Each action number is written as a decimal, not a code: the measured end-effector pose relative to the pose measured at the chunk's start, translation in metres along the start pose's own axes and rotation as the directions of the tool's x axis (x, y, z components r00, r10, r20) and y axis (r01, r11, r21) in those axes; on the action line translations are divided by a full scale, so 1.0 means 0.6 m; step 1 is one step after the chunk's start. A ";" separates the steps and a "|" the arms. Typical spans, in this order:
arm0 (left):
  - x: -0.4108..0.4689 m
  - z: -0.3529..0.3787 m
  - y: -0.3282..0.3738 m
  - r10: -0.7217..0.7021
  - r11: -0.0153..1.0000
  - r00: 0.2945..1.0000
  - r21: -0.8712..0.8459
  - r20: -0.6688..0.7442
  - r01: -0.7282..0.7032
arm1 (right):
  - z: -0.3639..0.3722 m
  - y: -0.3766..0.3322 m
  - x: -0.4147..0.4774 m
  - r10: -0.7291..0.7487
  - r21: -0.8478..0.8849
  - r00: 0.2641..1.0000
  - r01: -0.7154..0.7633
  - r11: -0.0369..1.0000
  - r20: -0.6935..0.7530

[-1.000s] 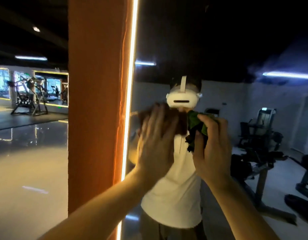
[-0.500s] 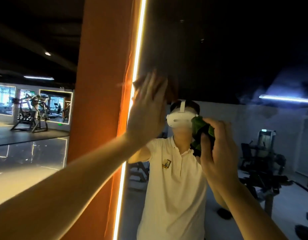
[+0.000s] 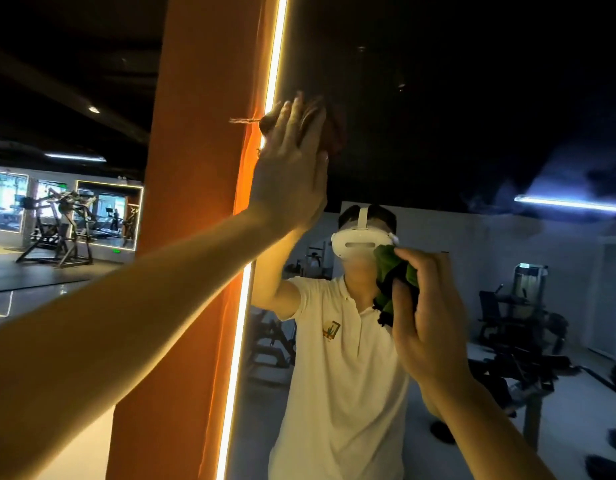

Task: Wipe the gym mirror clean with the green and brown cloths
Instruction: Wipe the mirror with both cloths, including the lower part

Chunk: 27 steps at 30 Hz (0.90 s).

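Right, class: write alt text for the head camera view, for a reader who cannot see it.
A person's left hand presses a dark brown cloth against a gym mirror, high up beside its glowing light strip, while the right hand grips a bunched green cloth lower down. An orange pillar stands to the left.

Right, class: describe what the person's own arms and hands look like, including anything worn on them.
Both the left hand and the right hand are bare: no gloves, rings or watch show. The forearms are uncovered as far as the frame reaches. The mirror reflects a white short-sleeved polo shirt with a small chest logo, its sleeve ending above the elbow.
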<state>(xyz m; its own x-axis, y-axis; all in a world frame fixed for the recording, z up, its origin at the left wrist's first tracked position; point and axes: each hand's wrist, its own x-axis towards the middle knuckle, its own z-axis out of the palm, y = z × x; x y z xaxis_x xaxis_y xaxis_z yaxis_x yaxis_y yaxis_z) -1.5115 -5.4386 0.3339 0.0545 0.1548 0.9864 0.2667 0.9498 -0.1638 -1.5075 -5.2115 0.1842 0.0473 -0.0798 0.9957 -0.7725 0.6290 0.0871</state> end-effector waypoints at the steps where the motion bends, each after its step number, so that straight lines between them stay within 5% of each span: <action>1: -0.014 0.007 0.008 0.010 1.000 1.000 -0.016 -0.012 -0.010 | -0.002 0.001 -0.002 0.000 0.010 1.000 0.000 1.000 -0.003; 5: -0.181 0.002 0.068 0.223 0.972 0.967 -0.106 0.121 -0.210 | -0.006 0.005 -0.011 0.041 0.056 0.999 -0.039 0.998 -0.031; 9: -0.229 -0.016 0.061 0.550 0.826 0.775 -0.070 0.310 -0.559 | -0.008 0.005 -0.008 0.095 0.083 0.992 -0.088 0.993 -0.083; 11: -0.169 -0.011 0.036 0.597 0.775 0.735 0.005 0.321 -0.631 | -0.009 0.007 -0.005 0.104 0.084 0.991 -0.097 0.992 -0.086; 13: -0.087 -0.002 0.021 0.519 0.827 0.815 0.089 0.256 -0.555 | -0.008 0.007 -0.004 0.103 0.080 0.992 -0.097 0.992 -0.076; 16: 0.017 0.004 0.031 0.208 0.977 0.976 0.042 0.057 -0.211 | -0.007 0.007 -0.012 0.060 0.039 0.996 -0.057 0.998 -0.072; 18: 0.026 0.014 0.057 0.066 0.997 0.998 -0.034 -0.020 -0.066 | -0.009 0.008 -0.017 0.046 0.032 0.996 -0.044 0.999 -0.073; 24: -0.206 0.025 0.110 0.298 0.949 0.941 -0.160 0.162 -0.273 | -0.018 0.008 -0.033 0.099 0.089 0.991 -0.091 0.992 -0.092; 27: -0.403 -0.013 0.086 0.517 0.849 0.760 -0.118 0.395 -0.516 | -0.027 -0.002 -0.071 0.108 0.104 0.994 -0.103 0.989 -0.036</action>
<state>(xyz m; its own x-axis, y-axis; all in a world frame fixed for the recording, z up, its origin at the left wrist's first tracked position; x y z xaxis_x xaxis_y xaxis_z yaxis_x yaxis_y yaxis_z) -1.5035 -5.4292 0.0868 -0.2009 0.7157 0.6689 0.3118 0.6940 -0.6490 -1.4981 -5.1963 0.1422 -0.0131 0.0166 0.9998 -0.8348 0.5502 -0.0200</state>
